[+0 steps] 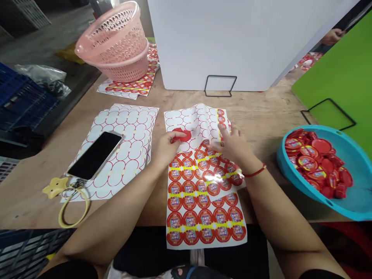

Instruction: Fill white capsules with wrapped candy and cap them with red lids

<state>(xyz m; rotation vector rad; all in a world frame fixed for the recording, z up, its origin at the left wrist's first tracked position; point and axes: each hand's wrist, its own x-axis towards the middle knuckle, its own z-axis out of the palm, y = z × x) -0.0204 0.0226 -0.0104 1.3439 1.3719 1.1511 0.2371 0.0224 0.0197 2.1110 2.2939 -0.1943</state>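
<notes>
My left hand (167, 151) reaches in over the sticker sheets (188, 201), its fingers on a red piece (185, 135); I cannot tell whether they grip it or only press on it. The piece lies over the upper left part of the sheets, on the pale area printed with red outlines. My right hand (234, 146) is palm down and spread, gripping nothing that I can see, over the right side of the same sheets, with a red bracelet (255, 172) on its wrist. Between my hands the pale paper buckles up in a ridge, and below it rows of round red stickers run down past the edge of the wooden table (261, 116). To my left, a phone (95, 155) lies on a stack of outlined sheets (130, 145), a yellow star charm (54, 188) and a yellow ring (86, 209) beside its lower end. To my right, a blue basin (360, 182) holds red caps (309, 162), some bearing stickers. Farther back, pink baskets (128, 50) sit nested on more printed sheets (142, 89), left of a white board (232, 38)
</notes>
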